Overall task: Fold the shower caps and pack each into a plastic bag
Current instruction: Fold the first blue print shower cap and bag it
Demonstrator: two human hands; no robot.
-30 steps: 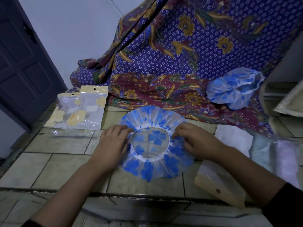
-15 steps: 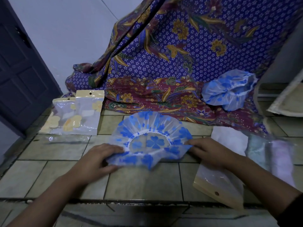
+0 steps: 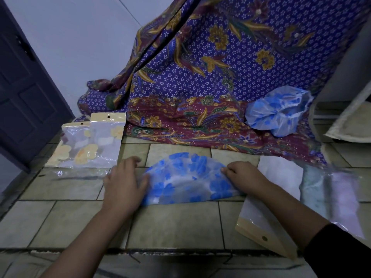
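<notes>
A blue-flowered clear shower cap [image 3: 188, 178] lies folded into a half circle on the tiled floor, straight edge toward me. My left hand [image 3: 123, 184] lies flat on its left end, fingers spread. My right hand [image 3: 244, 175] pinches its right corner with curled fingers. An empty plastic bag [image 3: 261, 223] with a beige header lies under my right forearm. More loose shower caps [image 3: 279, 110] sit bunched on the patterned cloth at the back right. Two packed bags [image 3: 90, 144] holding yellow-flowered caps lie at the left.
A purple and maroon batik cloth [image 3: 210, 77] drapes down behind the work area. A stack of pale plastic bags [image 3: 331, 189] lies at the right, with a white sheet [image 3: 281, 175] beside it. A dark door [image 3: 26, 93] stands at the left. A step edge [image 3: 160, 251] runs across near me.
The cap went from lying open as a ring to folded in half. Both hands brought the near edge up and over, then moved out to the two ends.
</notes>
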